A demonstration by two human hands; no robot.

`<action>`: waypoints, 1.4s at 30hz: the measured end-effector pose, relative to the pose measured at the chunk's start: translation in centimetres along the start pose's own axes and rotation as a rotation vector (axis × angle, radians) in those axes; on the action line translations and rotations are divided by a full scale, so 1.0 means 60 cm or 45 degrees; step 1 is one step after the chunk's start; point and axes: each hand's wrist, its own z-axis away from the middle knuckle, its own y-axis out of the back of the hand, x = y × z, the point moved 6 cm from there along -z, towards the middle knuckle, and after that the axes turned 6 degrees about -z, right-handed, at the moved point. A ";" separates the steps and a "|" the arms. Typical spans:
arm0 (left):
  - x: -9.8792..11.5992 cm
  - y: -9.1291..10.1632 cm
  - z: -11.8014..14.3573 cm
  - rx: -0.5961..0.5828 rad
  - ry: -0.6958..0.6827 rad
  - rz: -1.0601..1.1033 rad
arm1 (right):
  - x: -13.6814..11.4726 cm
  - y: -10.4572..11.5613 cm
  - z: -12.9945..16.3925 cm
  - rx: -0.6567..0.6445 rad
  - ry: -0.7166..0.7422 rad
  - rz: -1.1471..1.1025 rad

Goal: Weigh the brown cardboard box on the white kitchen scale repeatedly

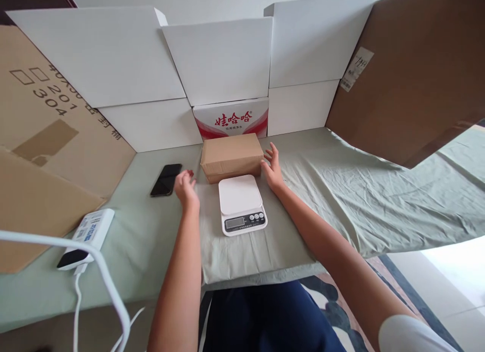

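A small brown cardboard box point(232, 156) lies on the green cloth just behind a white digital kitchen scale point(241, 203). My right hand point(272, 167) is spread open at the box's right end, fingertips close to or touching it. On the other side, my left hand point(185, 186) hovers with loosely curled fingers a little short of the box's left end and holds nothing. The scale's platform is bare, and its display faces me.
A black phone point(165, 180) lies left of my left hand. A white power bank point(88, 237) with a white cable point(106, 281) sits near the front left. White and brown cardboard panels wall the table point(379, 200) at the back and sides.
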 end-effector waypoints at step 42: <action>0.092 -0.041 0.097 -0.312 -0.311 -0.062 | -0.069 -0.006 0.057 -0.182 0.247 -0.036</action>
